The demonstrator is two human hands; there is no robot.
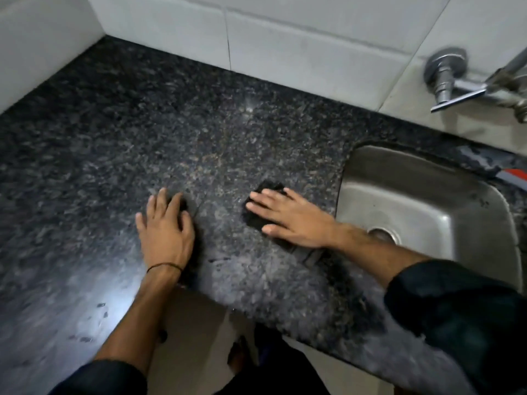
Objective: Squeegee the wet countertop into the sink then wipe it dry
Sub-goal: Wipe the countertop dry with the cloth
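The dark speckled granite countertop [142, 124] fills the view, with faint wet streaks near its front edge. My right hand [293, 220] lies flat with fingers spread on a black cloth [253, 218], pressing it to the counter just left of the steel sink [370, 172]. A grey bit sticks out from under that wrist; I cannot tell what it is. My left hand [165, 226] rests palm down on the bare counter to the left, fingers apart, holding nothing.
A chrome tap [456, 78] juts from the white tiled wall [285, 38] above the sink. The sink drain [383, 233] shows by my right forearm. An orange-and-grey object [513, 175] lies on the counter behind the sink. The counter's front edge runs below my arms.
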